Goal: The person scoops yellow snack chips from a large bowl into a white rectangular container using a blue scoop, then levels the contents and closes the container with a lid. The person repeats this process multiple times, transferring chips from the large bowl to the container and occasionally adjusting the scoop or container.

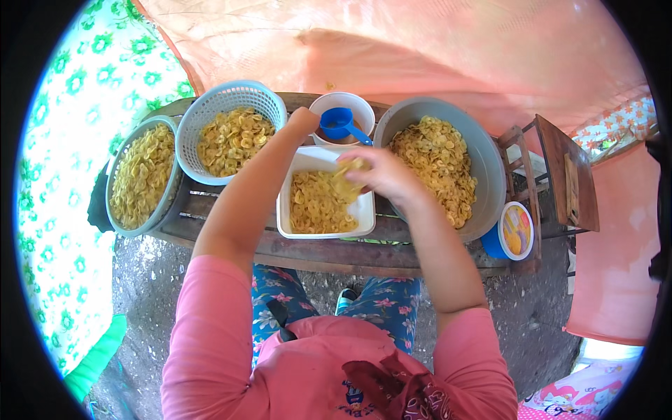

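Note:
My right hand (383,173) is closed around a bunch of thin yellow banana chips (350,179). It holds them over the right side of a white rectangular tub (283,227). More banana chips (322,206) fill much of that tub. Farther away, my left hand (305,122) is curled at the left rim of a round white bucket (364,110). Its fingertips are hidden, so I cannot make out what they grip. Inside the bucket, a blue measuring cup (337,122) rests above some brownish contents, its handle pointing toward my right hand.
A pale blue perforated basket (192,150) and a grey-blue basin (112,178) on the left hold chips. At right stands a large grey basin (490,182) of chips, beside a blue-sided tub with a printed lid (516,231). All stand on a slatted wooden bench (301,253). A wooden chair (570,175) is farther right.

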### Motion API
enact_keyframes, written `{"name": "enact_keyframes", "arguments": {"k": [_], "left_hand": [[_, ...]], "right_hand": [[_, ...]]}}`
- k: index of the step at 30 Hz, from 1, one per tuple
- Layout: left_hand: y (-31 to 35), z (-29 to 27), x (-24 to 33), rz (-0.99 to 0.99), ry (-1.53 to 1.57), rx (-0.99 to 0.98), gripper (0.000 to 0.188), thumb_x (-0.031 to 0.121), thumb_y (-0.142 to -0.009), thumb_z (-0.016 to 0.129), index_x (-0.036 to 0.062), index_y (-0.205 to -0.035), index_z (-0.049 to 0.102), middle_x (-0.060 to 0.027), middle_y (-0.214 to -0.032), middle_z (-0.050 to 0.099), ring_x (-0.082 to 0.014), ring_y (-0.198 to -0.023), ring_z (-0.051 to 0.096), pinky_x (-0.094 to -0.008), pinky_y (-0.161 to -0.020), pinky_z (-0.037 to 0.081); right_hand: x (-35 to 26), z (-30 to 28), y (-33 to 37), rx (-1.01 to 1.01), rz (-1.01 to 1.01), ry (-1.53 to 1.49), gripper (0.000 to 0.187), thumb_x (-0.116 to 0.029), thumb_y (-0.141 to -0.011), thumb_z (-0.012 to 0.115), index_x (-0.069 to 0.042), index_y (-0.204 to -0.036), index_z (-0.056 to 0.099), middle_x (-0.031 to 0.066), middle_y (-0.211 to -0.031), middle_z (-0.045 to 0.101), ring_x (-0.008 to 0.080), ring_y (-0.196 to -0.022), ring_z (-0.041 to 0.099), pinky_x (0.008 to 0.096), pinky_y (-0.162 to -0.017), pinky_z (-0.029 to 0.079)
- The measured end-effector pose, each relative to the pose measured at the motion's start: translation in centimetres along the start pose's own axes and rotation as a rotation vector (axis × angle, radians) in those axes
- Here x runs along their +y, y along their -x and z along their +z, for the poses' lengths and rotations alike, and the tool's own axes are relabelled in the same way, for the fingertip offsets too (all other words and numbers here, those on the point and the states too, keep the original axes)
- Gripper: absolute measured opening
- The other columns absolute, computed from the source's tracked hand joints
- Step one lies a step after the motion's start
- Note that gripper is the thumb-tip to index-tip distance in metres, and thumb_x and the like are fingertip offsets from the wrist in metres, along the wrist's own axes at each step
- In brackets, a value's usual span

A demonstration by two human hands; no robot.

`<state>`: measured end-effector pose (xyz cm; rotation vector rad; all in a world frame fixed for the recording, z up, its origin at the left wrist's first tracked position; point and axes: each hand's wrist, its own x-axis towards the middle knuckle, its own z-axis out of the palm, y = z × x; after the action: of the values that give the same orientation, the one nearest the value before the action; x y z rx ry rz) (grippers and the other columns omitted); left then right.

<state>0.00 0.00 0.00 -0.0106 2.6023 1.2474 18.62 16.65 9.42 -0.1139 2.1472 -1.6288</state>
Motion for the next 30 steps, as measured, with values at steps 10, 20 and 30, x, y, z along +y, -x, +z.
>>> {"name": "enact_keyframes", "arguments": {"k": [10,20,30], "left_hand": [[-2.4,1.5,-1.6,0.099,-0.168,-0.145,0.016,0.003,-0.084,0.058,-0.0086,-0.092,0.066,-0.0219,-0.082,0.069,-0.0323,-0.062,0.069,-0.0370,-0.047,0.057],[0.7,-1.8,2.8,0.142,0.055,0.214,0.023,0.010,-0.081,0.053,-0.0053,-0.093,0.066,-0.0300,-0.094,0.064,-0.0455,-0.093,0.062,-0.0498,-0.084,0.049],[8.6,-7.0,4.1,0.456,-0.023,0.379,0.030,0.010,-0.086,0.046,-0.0052,-0.107,0.061,-0.0305,-0.088,0.063,-0.0452,-0.086,0.062,-0.0492,-0.077,0.049]], "right_hand": [[0.2,-1.2,-9.0,0.627,-0.261,0.950,0.016,-0.016,-0.084,0.064,-0.007,-0.096,0.070,0.0149,-0.088,0.069,0.0284,-0.079,0.066,0.0409,-0.074,0.050],[-1.1,-3.3,-9.6,0.708,-0.141,1.207,0.018,-0.014,-0.086,0.053,-0.009,-0.095,0.067,0.0137,-0.098,0.067,0.0305,-0.096,0.063,0.0470,-0.086,0.042],[-4.9,-2.0,-0.5,0.837,-0.416,0.925,0.026,-0.004,-0.084,0.056,-0.011,-0.105,0.069,0.0114,-0.094,0.064,0.0326,-0.086,0.063,0.0413,-0.075,0.049]]}}
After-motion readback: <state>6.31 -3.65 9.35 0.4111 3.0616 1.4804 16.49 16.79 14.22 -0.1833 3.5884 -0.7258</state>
